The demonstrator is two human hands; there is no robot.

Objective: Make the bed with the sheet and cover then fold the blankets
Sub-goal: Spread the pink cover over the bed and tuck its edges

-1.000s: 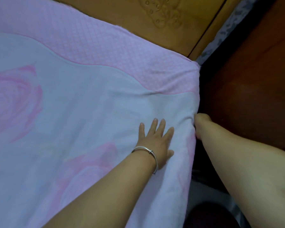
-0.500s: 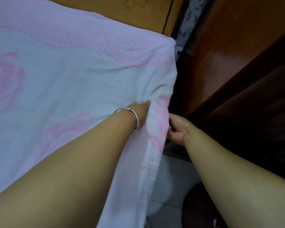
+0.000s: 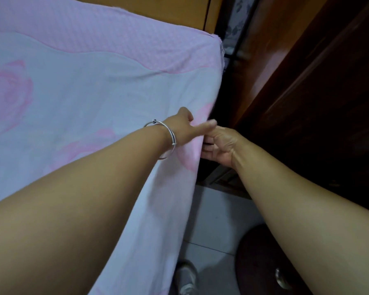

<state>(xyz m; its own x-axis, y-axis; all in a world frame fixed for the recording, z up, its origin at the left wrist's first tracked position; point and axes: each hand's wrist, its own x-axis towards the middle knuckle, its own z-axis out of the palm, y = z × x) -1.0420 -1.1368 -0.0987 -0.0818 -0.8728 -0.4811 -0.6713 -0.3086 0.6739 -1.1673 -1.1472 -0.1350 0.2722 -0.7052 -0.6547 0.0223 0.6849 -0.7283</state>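
Note:
A white sheet (image 3: 90, 86) with large pink roses covers the bed, and a pink quilted band (image 3: 115, 37) runs along its far end. The sheet's right side hangs down over the bed's edge. My left hand (image 3: 182, 129), a silver bangle on its wrist, presses on the sheet right at that edge with the thumb stretched out; its fingertips are partly hidden. My right hand (image 3: 221, 145) is beside the bed, palm up, fingers curled around the hanging edge of the sheet. The two hands almost touch.
A yellow wooden headboard (image 3: 149, 11) stands behind the bed. A dark wooden cabinet (image 3: 307, 99) leaves only a narrow gap on the right. Below are the pale tiled floor (image 3: 217, 222), a grey shoe (image 3: 186, 277) and a dark round object (image 3: 258, 265).
My left hand went from lying flat on the bed to its right edge. My right hand has turned palm up at the hanging edge. The view swung right and down.

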